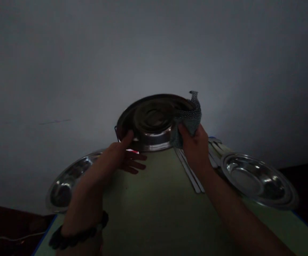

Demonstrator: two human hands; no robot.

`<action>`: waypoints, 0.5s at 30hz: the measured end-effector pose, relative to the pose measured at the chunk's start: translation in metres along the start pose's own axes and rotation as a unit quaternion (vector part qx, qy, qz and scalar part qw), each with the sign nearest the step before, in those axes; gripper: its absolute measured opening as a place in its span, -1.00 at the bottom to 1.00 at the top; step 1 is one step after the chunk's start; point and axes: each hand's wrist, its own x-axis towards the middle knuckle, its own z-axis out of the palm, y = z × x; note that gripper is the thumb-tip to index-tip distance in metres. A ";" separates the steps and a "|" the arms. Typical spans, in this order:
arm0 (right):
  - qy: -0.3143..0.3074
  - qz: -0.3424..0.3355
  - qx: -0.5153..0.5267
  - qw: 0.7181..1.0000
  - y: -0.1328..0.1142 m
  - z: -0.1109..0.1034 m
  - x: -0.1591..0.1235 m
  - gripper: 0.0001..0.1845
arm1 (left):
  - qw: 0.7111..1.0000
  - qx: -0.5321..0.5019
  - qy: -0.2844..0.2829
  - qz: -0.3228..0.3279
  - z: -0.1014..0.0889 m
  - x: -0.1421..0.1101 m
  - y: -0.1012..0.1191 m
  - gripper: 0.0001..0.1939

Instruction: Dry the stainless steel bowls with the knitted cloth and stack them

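— Grey wall (154, 46) is backing the surface (154, 213); where is the dish (154, 117) sitting?
— It is tilting between left hand (118, 156), lying splayed at its left edge, and right hand (196, 147), holding cloth (187, 124) against its right

Dim light leaves the wall (154, 46) grey and the desk (154, 209) murky; the metal dish (154, 115) (mostly shadowed) glints along its lower edge.

Over the pale green, blue-edged tabletop (154, 209), a hand could pass between both bare forearms (85, 202), from the near edge until the middle. Toward the far edge, a held-up, round metal dish (155, 140) obstructs. A shiny steel bowl (63, 183) limits the left edge, silver cutlery (189, 174) and a similar bowl (257, 179) the right side.
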 end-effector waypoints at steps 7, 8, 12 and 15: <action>-0.030 -0.163 -0.082 0.983 -0.004 0.001 -0.018 -0.49 | 0.963 -0.231 0.036 0.137 -0.016 0.004 0.001 -0.79; -0.041 -0.180 -0.097 0.978 -0.003 0.000 -0.018 -0.45 | 0.941 -0.302 0.029 0.150 -0.014 0.004 0.003 -0.77; -0.148 -0.297 -0.120 0.935 -0.002 -0.004 -0.013 -0.26 | 0.884 -0.452 0.012 0.117 -0.001 0.012 0.006 -0.69; -0.276 -0.327 -0.136 0.894 -0.007 -0.006 -0.006 -0.16 | 0.889 -0.443 0.067 0.092 0.001 0.021 0.004 -0.76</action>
